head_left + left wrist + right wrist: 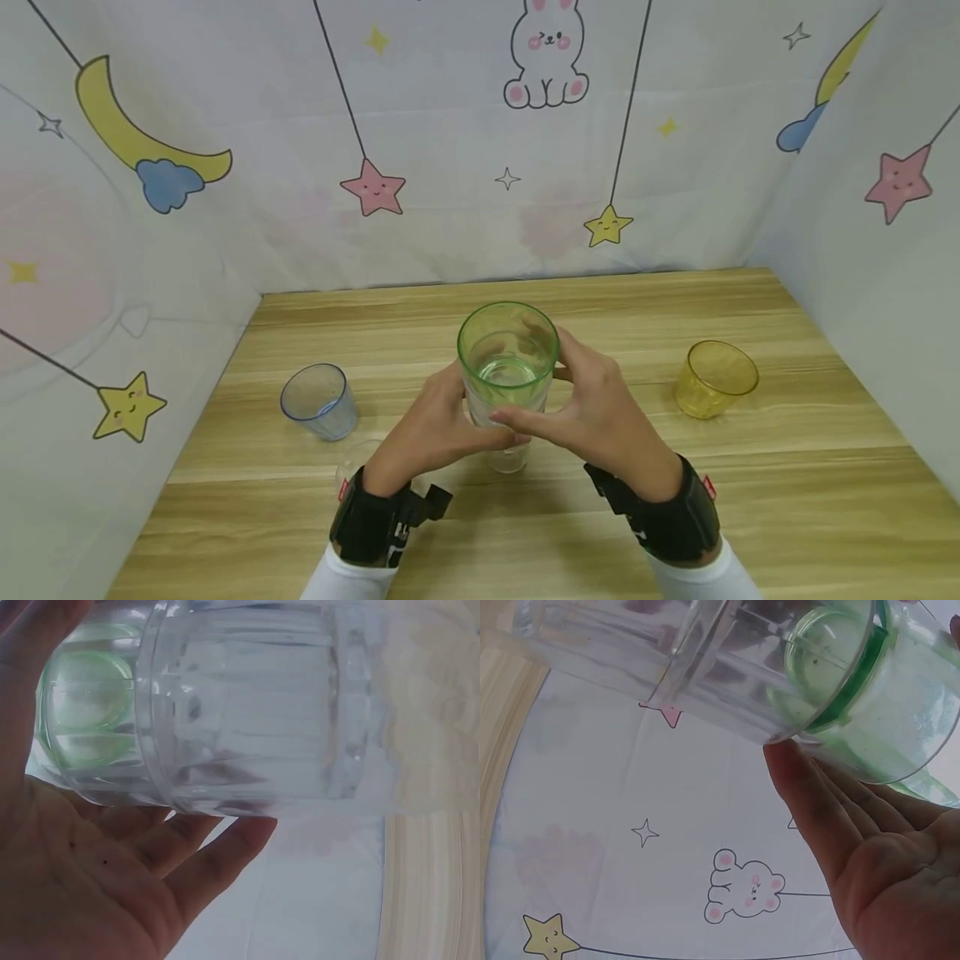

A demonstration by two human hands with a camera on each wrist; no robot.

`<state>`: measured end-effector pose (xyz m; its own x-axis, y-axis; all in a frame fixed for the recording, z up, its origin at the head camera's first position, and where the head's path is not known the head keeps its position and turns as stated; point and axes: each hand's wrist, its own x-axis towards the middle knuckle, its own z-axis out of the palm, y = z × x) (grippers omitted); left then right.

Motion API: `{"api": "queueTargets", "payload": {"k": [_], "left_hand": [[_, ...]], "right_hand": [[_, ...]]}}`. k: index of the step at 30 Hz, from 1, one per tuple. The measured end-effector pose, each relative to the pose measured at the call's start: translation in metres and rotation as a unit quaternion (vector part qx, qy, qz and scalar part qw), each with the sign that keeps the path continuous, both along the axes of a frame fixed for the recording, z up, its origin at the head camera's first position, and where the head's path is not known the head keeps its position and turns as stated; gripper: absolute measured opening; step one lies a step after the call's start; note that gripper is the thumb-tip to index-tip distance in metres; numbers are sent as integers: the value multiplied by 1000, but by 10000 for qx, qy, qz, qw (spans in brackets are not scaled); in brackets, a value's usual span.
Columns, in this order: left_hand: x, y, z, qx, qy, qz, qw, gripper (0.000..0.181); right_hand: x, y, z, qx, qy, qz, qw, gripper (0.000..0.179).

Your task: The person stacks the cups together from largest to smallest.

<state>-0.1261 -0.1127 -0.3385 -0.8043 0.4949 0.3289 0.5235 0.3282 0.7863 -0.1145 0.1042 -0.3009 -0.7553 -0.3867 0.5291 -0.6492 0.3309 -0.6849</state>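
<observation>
Both hands hold an upright stack of cups in front of me in the head view. At its top is a green-tinted cup [480, 367] with a green rim, set in clear ribbed cups [255, 712]. My left hand [431, 425] curls round the clear part from the left, its fingers along the far side in the left wrist view. From the right, my right hand [600, 408] grips the upper part around the green cup, thumb across the near side. The green base [817, 656] shows through the clear wall in the right wrist view.
On the wooden table [810, 467], a blue-tinted cup [333, 417] stands left and a yellow cup [705, 396] right. A clear round item [358, 457] sits partly hidden behind the left wrist. A printed cloth [450, 242] walls the back and sides.
</observation>
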Motion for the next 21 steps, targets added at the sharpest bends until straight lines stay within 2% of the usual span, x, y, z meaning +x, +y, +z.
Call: {"api": "queueTargets", "payload": {"k": [5, 12, 21], "left_hand": [[0, 0, -1, 1, 13, 31, 10000, 81], [-2, 1, -3, 47, 142, -21, 9999, 71], [-2, 1, -3, -32, -14, 41, 10000, 67]], "right_hand": [[-2, 3, -1, 51, -130, 178, 9997, 80], [-4, 10, -3, 306, -433, 183, 9984, 73], [-7, 18, -2, 537, -289, 533, 9967, 76]]}}
